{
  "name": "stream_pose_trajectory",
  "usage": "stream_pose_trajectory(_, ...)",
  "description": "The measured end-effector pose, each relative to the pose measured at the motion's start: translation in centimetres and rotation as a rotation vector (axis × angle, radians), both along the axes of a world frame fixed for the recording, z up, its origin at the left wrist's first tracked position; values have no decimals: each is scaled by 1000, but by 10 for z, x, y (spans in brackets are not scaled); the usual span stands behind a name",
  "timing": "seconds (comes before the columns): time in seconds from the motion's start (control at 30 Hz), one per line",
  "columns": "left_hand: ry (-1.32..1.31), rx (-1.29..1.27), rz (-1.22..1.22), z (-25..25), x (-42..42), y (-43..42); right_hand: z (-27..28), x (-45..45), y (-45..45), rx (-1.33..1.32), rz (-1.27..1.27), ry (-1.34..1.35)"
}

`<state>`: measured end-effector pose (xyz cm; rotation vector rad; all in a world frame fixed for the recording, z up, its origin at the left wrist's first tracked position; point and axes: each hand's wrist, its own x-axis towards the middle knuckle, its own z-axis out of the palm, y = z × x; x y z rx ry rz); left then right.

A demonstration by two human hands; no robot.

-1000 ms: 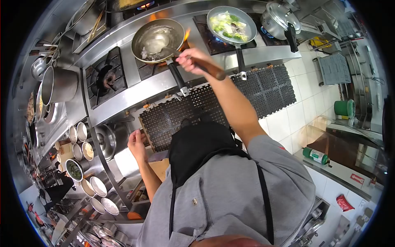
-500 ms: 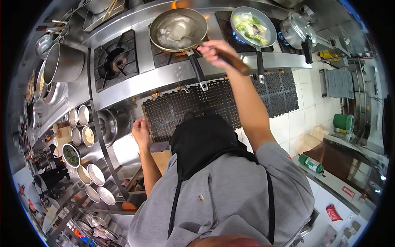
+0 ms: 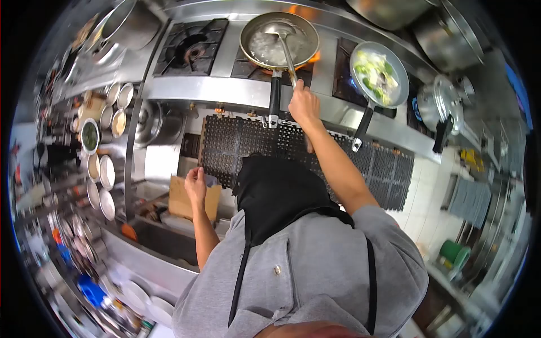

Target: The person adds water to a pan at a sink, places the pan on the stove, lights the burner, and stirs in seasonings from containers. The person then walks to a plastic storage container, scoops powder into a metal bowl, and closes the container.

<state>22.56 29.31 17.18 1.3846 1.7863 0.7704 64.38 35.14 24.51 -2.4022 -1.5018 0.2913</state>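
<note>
Right hand (image 3: pixel 304 105): fingers closed around the handle of the steel ladle (image 3: pixel 289 55), whose bowl lies inside the frying pan at twelve o'clock. Left hand (image 3: pixel 195 185): lowered at about eight o'clock, fingers loosely curled and released.

The stainless steel range (image 3: pixel 208 91) spans ten to two o'clock; orange flame (image 3: pixel 315 57) shows beside the frying pan. A bare burner (image 3: pixel 193 52) lies at eleven o'clock. Below the range, a black perforated mat (image 3: pixel 366 160) covers part of the white tiled floor (image 3: pixel 420 183). A brown cardboard piece (image 3: pixel 181 198) stands near eight o'clock.

Containers: the frying pan (image 3: pixel 245 40) holds bubbling, translucent liquid (image 3: pixel 267 48). A grey skillet (image 3: pixel 399 84), between one and two o'clock, holds pale and green vegetables (image 3: pixel 373 72). A lidded pressure cooker (image 3: pixel 437 102) sits at two o'clock. Toward nine o'clock, a round container (image 3: pixel 90 120) holds dark green leaves (image 3: pixel 90 137).
</note>
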Motion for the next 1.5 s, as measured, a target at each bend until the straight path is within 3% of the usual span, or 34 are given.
stream_pose_trajectory(0.03,56,-11,48,9,11,-24,6,2,1,4,45,6)
stream_pose_trajectory(0.07,-66,-159,155,18,22,-53,11,3,-2,24,42,42)
stream_pose_trajectory(0.17,-140,-170,253,0,42,-137,6,12,-7,-26,78,196)
stream_pose_trajectory(0.27,-159,-205,372,8,81,-216,6,15,-16,93,109,410)
stream_pose_trajectory(0.33,-174,-255,433,6,95,-260,-16,18,-23,226,151,351)
stream_pose_trajectory(0.37,-164,-257,460,-5,99,-283,-25,20,-30,410,258,215)
stream_pose_trajectory(0.4,-93,-246,475,0,112,-303,6,12,-44,374,272,225)
stream_pose_trajectory(0.43,-74,-196,521,-9,120,-325,14,5,-56,566,410,106)
stream_pose_trajectory(0.47,34,-247,493,-16,126,-341,33,-8,-70,752,504,87)
stream_pose_trajectory(0.53,71,-223,512,-14,150,-375,67,-34,-108,840,687,109)
stream_pose_trajectory(0.6,-107,-337,533,-17,175,-410,80,-56,-151,887,943,119)
stream_pose_trajectory(0.67,-226,-366,510,-30,207,-458,68,-70,-198,758,1242,219)
stream_pose_trajectory(0.73,-216,-492,479,-46,243,-519,45,-80,-242,171,1546,324)
stream_pose_trajectory(0.77,-195,-576,476,-67,269,-560,33,-83,-265,-101,1714,185)
stream_pose_trajectory(0.83,-425,-587,542,-138,328,-660,-5,-80,-308,-608,2049,-268)
stream_pose_trajectory(0.9,-871,-674,788,-111,370,-724,-16,-102,-369,-931,2147,-698)
stream_pose_trajectory(0.93,-982,-835,831,-75,379,-748,-13,-106,-402,-930,2202,-759)
stream_pose_trajectory(0.97,-1100,-995,861,-43,381,-772,-8,-112,-436,-721,2321,-535)
stream_pose_trajectory(1.0,-1156,-1020,938,-51,399,-802,-4,-121,-468,-512,2411,-278)
stream_pose_trajectory(1.03,-1185,-990,992,-48,413,-827,-1,-135,-497,-504,2472,-288)
stream_pose_trajectory(1.1,-921,-753,1126,-43,429,-869,1,-157,-552,-537,2539,-212)
stream_pose_trajectory(1.17,-854,-715,1240,-54,436,-904,-13,-174,-594,-480,2641,-223)
stream_pose_trajectory(1.23,-824,-594,1598,-68,428,-932,-16,-199,-630,-466,2857,-278)
stream_pose_trajectory(1.27,-755,-400,1827,-62,423,-930,-16,-213,-646,-481,2894,-314)
stream_pose_trajectory(1.37,-516,-257,1806,-107,417,-937,-27,-260,-695,-509,2854,-436)
stream_pose_trajectory(1.43,-879,-432,1490,-105,394,-967,-22,-289,-738,-468,2808,-312)
stream_pose_trajectory(1.47,-739,-541,1378,-100,382,-984,-29,-304,-756,-448,2783,-275)
stream_pose_trajectory(1.5,-728,-525,1454,-101,368,-1007,-40,-321,-773,-450,2812,-377)
